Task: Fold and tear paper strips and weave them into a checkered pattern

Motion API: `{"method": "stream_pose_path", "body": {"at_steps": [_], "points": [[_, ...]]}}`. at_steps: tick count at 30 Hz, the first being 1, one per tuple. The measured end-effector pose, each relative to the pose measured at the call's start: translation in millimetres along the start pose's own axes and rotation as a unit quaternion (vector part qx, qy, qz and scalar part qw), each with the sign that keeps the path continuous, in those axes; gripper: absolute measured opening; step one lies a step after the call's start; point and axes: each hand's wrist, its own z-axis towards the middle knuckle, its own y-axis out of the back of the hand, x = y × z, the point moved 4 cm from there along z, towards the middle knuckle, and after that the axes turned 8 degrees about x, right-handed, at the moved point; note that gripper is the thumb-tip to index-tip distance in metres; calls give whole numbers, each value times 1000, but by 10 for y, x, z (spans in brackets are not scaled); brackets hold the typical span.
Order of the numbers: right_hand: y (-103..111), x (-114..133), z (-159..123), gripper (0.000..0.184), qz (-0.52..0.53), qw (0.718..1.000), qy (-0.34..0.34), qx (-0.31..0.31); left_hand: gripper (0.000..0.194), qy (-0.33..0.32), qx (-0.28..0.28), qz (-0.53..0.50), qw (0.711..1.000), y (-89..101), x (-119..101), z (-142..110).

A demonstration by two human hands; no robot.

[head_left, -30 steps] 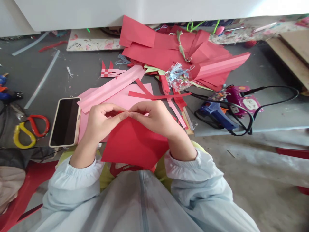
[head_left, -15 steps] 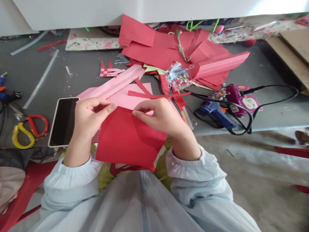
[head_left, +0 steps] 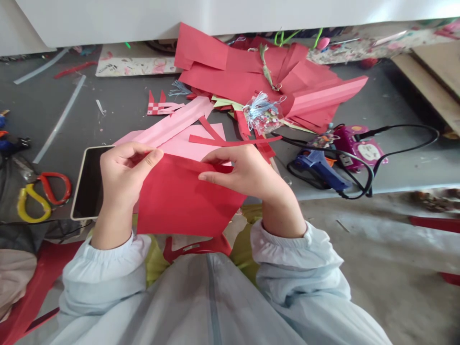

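Note:
A sheet of red paper [head_left: 187, 201] hangs toward my lap, with a narrow crease or fold along its upper edge. My left hand [head_left: 127, 165] pinches its upper left corner between thumb and fingers. On the right part of that same edge, my right hand [head_left: 244, 172] has its thumb in front and its fingers curled over the top; the gap between them looks looser than on the left. Beneath the hands, pink paper [head_left: 204, 139] lies on the table, with a pleated pink strip [head_left: 183, 122] and thin red strips [head_left: 233, 142] on it.
A phone [head_left: 89, 182] and scissors [head_left: 45, 191] lie at the left. Behind is a pile of red paper [head_left: 215, 84] with tassels [head_left: 261, 105]. A blue glue gun [head_left: 319, 165] and a purple power socket [head_left: 355, 146] with black cable sit right, near the table edge.
The red paper and my left hand have shifted slightly left. My right thumb and fingers have spread a little, and the paper's upper edge now shows a narrow fold.

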Motion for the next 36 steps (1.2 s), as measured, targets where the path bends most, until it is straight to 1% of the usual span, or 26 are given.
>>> {"method": "stream_pose_path", "body": {"at_steps": [4, 8, 11, 14, 16, 18, 21, 24, 26, 28, 33, 36], "points": [[16, 7, -12, 20, -2, 1000, -5, -12, 24, -27, -10, 8, 1000, -14, -34, -12], [23, 7, -15, 18, -11, 1000, -8, -26, 26, -22, -20, 31, 999, -30, -73, -22], [24, 13, -9, 18, -11, 999, 1, -34, 20, -44, -24, 2, 999, -22, -102, -25], [34, 23, 0, 18, -15, 999, 4, -35, 12, -66, -10, -20, 998, 6, -117, -19], [48, 24, 3, 16, -26, 999, -5, -31, 11, -62, 23, -4, 998, 20, -121, -9], [55, 19, 3, 13, -42, 999, -18, -16, 11, -49, 70, 38, 996, 21, -126, -3], [26, 14, 8, 12, -79, 996, -20, 33, 9, -38, 126, 128, 983, -3, -139, -11], [-44, 15, 24, 12, -119, 989, -17, 80, 7, -53, 188, 186, 963, -88, -152, -43], [-110, 23, 41, 13, -130, 985, -19, 109, 8, -51, 247, 196, 948, -173, -142, -76], [-185, 45, 60, 14, -131, 982, -18, 135, 9, -42, 290, 193, 936, -249, -133, -107], [-323, 110, 101, 17, -148, 976, -14, 159, 11, -23, 347, 189, 918, -372, -144, -149], [-314, 108, 98, 17, -134, 979, -10, 155, 10, -23, 349, 183, 919, -370, -168, -143]]}}
